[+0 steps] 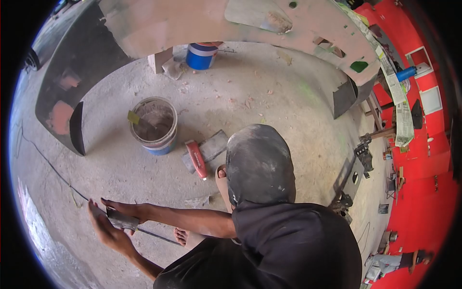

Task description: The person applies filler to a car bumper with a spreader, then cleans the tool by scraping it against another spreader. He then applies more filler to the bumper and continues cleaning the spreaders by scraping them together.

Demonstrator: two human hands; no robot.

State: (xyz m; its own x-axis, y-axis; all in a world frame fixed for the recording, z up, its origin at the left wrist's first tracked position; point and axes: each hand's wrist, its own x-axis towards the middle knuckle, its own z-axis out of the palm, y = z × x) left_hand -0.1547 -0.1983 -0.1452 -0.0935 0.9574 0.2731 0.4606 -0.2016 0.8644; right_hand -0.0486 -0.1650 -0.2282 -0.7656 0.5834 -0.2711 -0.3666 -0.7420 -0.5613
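Observation:
At the lower left both hands are around a small dark grey flat block (123, 220). My left hand (111, 235) holds it from the left and below, with fingers along its side. Across its upper edge lies my right hand (129, 209), its fingers pressed to the block. A thin dark cable (159, 237) shows on both sides of the hands; whether it touches the block I cannot tell. Farther up, a red tube (196, 160) rests on a grey flat board (211, 147). A bucket (171, 139) with brown-grey contents and a yellowish-handled tool stands left of them.
A large curved bumper-like panel (168, 21) with pinkish patches arches across the top. Beneath it stands a blue bucket (199, 57). My dusty dark-clothed knee (260, 164) fills the centre. Metal parts (356, 173) lie right, near a red wall (418, 207); another person (406, 260) is at lower right.

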